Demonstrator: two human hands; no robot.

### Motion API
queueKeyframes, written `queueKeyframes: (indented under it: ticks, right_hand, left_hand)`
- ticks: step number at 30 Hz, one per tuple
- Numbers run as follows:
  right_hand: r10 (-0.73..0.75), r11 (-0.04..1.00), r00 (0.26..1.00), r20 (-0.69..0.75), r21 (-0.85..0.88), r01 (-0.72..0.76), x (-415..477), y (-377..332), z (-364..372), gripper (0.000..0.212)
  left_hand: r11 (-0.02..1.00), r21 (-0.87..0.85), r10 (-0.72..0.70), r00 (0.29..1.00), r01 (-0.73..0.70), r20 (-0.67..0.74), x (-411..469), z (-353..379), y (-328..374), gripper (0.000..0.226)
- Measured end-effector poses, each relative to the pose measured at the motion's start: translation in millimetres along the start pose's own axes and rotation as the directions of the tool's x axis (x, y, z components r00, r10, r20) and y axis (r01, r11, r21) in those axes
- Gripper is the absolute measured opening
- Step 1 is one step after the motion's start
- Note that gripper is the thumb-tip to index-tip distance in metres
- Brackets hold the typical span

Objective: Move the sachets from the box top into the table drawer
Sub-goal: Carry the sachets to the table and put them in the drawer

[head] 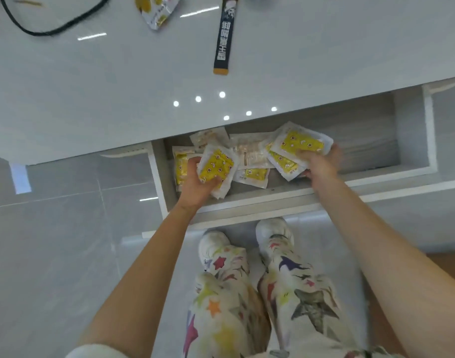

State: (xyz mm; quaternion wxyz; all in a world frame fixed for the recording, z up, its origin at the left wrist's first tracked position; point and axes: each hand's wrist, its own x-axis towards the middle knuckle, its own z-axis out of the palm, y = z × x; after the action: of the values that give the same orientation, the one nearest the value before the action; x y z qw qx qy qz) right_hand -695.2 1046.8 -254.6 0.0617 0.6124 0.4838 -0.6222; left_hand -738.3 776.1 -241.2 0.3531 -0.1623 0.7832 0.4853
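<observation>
The white table drawer (285, 196) is pulled open below the table edge. Several yellow-and-white sachets (252, 174) lie on its grey floor. My left hand (196, 186) is inside the drawer's left part, gripping a small stack of yellow sachets (217, 167). My right hand (322, 165) is over the drawer's middle, holding another bunch of yellow sachets (298, 146) fanned out above those lying there. The box top is not in view.
On the glossy white table top (92, 99) lie a long black stick sachet (225, 34), a yellow-and-white pouch (155, 10) at the far edge and a black cable (48, 24). My legs and white shoes (247, 244) stand right under the drawer front.
</observation>
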Motion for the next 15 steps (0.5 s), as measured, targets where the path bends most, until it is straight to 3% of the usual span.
queueKeyframes:
  ticks: [6, 9, 15]
  right_hand:
    - [-0.153, 0.941, 0.988, -0.013, -0.306, 0.142, -17.7, -9.5, 0.1, 0.098]
    - [-0.303, 0.835, 0.953, 0.016, -0.477, 0.274, -58.4, -31.1, -8.0, 0.095]
    - [-0.473, 0.598, 0.839, 0.270, -0.600, 0.531, -181.8, -90.5, -17.3, 0.078]
  left_hand:
    - [0.993, 0.121, 0.009, 1.000, -0.008, -0.003, -10.6, -11.3, 7.5, 0.071]
    - [0.975, 0.221, 0.029, 0.998, -0.017, -0.051, -47.3, -28.5, 31.7, 0.066]
    - [0.958, 0.270, 0.135, 0.981, -0.094, -0.138, -152.0, -72.8, 107.4, 0.053]
